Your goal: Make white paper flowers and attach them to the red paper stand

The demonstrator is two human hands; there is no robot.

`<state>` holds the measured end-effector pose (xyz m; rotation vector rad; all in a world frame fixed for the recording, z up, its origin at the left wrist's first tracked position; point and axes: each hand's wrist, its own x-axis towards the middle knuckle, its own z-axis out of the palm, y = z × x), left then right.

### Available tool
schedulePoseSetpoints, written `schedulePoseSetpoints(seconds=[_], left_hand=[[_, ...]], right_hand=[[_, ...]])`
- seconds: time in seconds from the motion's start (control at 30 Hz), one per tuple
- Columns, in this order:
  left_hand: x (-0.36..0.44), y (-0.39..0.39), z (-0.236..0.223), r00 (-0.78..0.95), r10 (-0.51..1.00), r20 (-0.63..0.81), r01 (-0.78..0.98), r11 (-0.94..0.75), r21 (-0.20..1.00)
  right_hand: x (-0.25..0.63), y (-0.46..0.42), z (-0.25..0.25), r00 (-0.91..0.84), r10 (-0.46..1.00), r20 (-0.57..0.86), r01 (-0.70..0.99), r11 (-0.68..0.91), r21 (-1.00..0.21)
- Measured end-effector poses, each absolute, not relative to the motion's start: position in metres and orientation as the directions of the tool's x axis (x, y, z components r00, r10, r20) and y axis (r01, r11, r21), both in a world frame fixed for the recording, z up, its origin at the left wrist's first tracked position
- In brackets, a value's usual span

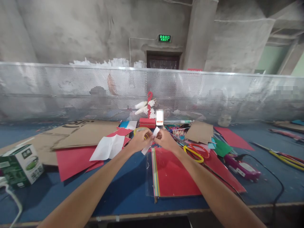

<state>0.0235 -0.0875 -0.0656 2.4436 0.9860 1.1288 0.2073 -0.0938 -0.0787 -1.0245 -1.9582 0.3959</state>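
Note:
Both hands meet over the middle of the blue table, pinching a narrow white paper strip (156, 131). My left hand (140, 139) is closed on its left side, and my right hand (165, 139) is closed on its right side. The strip's lower end (145, 149) hangs tilted below the fingers. Behind my left hand lies a yellow ring (137, 130), partly hidden, that looks like a tape roll. Beyond the hands stands a red hooked stem with white flowers (149, 109) on a red base (147, 122).
Red sheets (178, 174) lie in front. Scissors with yellow and red handles (196, 153) rest right of my hand; another pair (280, 155) lies farther right. A purple device (242, 167) trails a black cable. Cardboard (85, 134), folded white paper (108, 147) and a green-white box (22, 164) are left.

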Motion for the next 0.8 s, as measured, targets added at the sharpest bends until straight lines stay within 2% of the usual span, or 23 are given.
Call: schedulePoseSetpoints(seconds=[0.23,0.47,0.57,0.67,0.8], left_hand=[[0.022,-0.088,-0.064,0.513,0.698,0.499,0.411,-0.71,0.571],[0.019,-0.081,-0.065,0.535,0.71,0.459,0.416,-0.694,0.588],[0.018,-0.079,-0.067,0.526,0.707,0.473,0.462,-0.704,0.539],[0.017,-0.079,-0.068,0.469,0.705,0.532,0.576,-0.701,0.421],[0.011,-0.081,-0.064,0.356,0.753,0.554,0.756,-0.58,0.303]], right_hand=[[0.208,-0.101,-0.072,-0.335,0.761,0.555,0.475,0.645,-0.598],[0.211,-0.1,-0.071,-0.323,0.786,0.526,0.486,0.615,-0.621],[0.212,-0.1,-0.071,-0.31,0.797,0.518,0.504,0.6,-0.621],[0.213,-0.102,-0.07,-0.282,0.816,0.506,0.546,0.569,-0.614],[0.217,-0.101,-0.067,-0.246,0.824,0.511,0.657,0.529,-0.538]])
